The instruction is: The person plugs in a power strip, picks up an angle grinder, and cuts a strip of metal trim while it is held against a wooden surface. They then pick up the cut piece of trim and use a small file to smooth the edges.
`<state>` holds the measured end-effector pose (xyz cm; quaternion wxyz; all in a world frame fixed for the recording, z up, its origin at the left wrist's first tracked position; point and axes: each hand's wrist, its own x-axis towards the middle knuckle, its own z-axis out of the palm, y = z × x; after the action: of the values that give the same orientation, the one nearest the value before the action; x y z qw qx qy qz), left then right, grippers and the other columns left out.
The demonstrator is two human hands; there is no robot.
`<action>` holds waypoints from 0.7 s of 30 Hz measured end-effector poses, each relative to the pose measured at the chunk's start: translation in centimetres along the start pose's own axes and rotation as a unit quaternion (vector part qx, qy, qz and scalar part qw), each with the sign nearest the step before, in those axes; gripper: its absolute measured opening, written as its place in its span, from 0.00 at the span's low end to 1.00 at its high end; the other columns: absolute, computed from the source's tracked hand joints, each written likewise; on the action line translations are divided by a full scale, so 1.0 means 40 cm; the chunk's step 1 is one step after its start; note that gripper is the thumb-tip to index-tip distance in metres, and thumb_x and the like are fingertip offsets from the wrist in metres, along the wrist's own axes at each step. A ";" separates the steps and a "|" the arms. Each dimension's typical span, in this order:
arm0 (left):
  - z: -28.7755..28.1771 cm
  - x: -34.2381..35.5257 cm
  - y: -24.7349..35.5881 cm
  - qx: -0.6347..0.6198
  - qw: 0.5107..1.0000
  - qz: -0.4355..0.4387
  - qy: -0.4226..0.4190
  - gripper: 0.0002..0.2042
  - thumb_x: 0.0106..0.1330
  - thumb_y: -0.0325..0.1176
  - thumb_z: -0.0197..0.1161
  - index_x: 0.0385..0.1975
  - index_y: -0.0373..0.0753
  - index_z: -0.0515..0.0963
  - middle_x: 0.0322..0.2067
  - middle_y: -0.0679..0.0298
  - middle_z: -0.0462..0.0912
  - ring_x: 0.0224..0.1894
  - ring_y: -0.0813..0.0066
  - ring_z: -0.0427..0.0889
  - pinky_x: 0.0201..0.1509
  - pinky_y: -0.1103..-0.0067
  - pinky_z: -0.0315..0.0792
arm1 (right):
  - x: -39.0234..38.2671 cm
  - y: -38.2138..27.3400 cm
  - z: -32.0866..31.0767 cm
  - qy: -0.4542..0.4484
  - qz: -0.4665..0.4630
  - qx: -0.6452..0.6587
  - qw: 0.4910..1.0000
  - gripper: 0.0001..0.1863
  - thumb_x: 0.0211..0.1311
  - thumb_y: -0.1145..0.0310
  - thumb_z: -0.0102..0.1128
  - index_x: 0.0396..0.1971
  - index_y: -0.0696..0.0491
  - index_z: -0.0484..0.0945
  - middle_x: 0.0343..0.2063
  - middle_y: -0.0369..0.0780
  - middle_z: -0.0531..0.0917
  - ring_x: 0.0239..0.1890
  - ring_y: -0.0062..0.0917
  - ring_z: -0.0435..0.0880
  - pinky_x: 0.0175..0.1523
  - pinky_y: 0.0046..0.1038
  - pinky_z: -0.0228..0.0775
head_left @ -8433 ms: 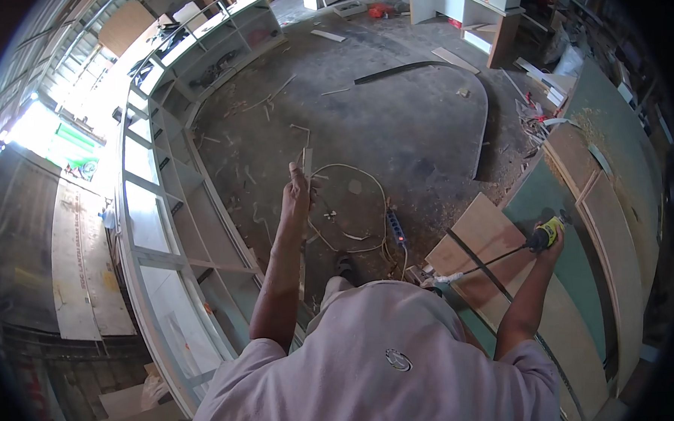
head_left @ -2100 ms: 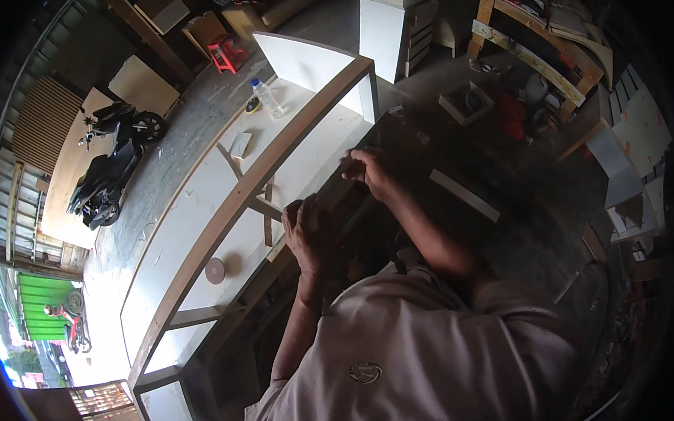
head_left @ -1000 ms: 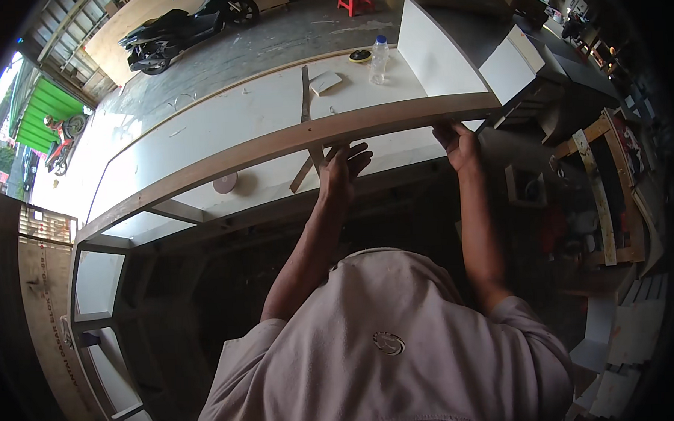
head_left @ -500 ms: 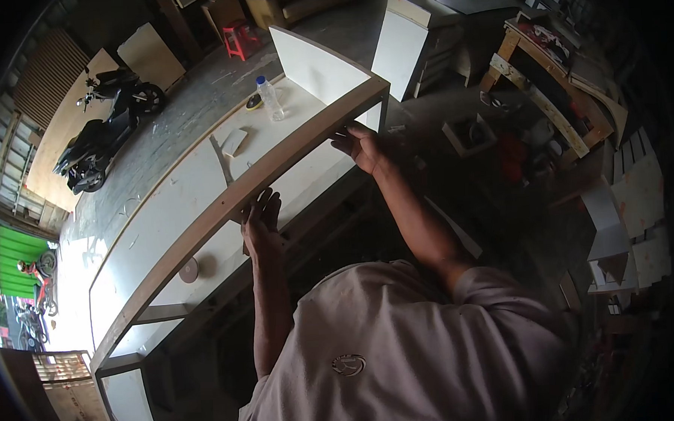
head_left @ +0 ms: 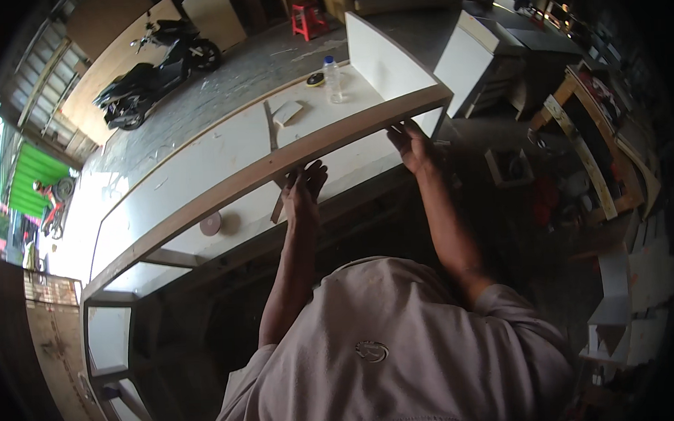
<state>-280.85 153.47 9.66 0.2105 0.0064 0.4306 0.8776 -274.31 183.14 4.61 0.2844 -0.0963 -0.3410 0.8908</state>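
Observation:
A long bare-wood rail (head_left: 275, 166) runs along the front upper edge of a large white cabinet frame (head_left: 174, 180). Below the middle of this rail, my left hand (head_left: 303, 193) points upward, its fingers apart and tips at the rail's lower edge. A narrow brown piece (head_left: 277, 210) shows beside its wrist; whether the hand touches it I cannot tell. Nearer the rail's right end, my right hand (head_left: 417, 151) reaches up with fingers stretched to the underside. The rail partly hides the fingertips of both hands.
On the cabinet's white panel are a clear bottle with a blue cap (head_left: 333, 81), a black-and-yellow round pad (head_left: 315, 80), a small pale block (head_left: 287, 112) and a brown disc (head_left: 210, 224). Beyond are a scooter (head_left: 158, 68) and a red stool (head_left: 308, 20). A wooden workbench (head_left: 620, 153) stands at right.
The whole view has swung, so the cabinet and both hands appear farther right. Both hands stay at about the same places along the rail.

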 end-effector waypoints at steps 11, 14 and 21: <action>-0.016 -0.009 0.003 0.038 0.999 0.022 0.016 0.19 0.77 0.38 0.52 0.58 0.29 0.71 0.47 0.44 0.83 0.47 0.57 0.86 0.55 0.67 0.82 | 0.008 -0.002 0.021 -0.031 0.045 -0.017 0.998 0.21 0.71 0.67 0.53 0.62 0.51 0.71 0.58 0.42 0.79 0.58 0.33 0.80 0.56 0.32 0.79; -0.010 -0.010 -0.001 0.048 0.998 0.028 0.015 0.19 0.77 0.37 0.53 0.57 0.28 0.72 0.45 0.44 0.84 0.45 0.57 0.86 0.55 0.67 0.82 | 0.011 -0.006 0.010 -0.029 0.042 -0.016 0.999 0.21 0.71 0.67 0.53 0.63 0.51 0.71 0.58 0.42 0.78 0.58 0.32 0.80 0.56 0.32 0.79; -0.010 -0.007 -0.003 0.053 0.998 0.025 0.020 0.19 0.76 0.38 0.54 0.56 0.28 0.73 0.44 0.44 0.84 0.46 0.57 0.86 0.55 0.66 0.82 | 0.018 -0.001 0.004 -0.029 0.046 -0.010 0.998 0.22 0.71 0.66 0.53 0.63 0.51 0.71 0.58 0.41 0.78 0.58 0.32 0.80 0.57 0.31 0.78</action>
<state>-280.65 153.14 9.38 0.1789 0.0112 0.4803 0.8586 -274.93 183.50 4.78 0.2322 -0.0893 -0.3531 0.9019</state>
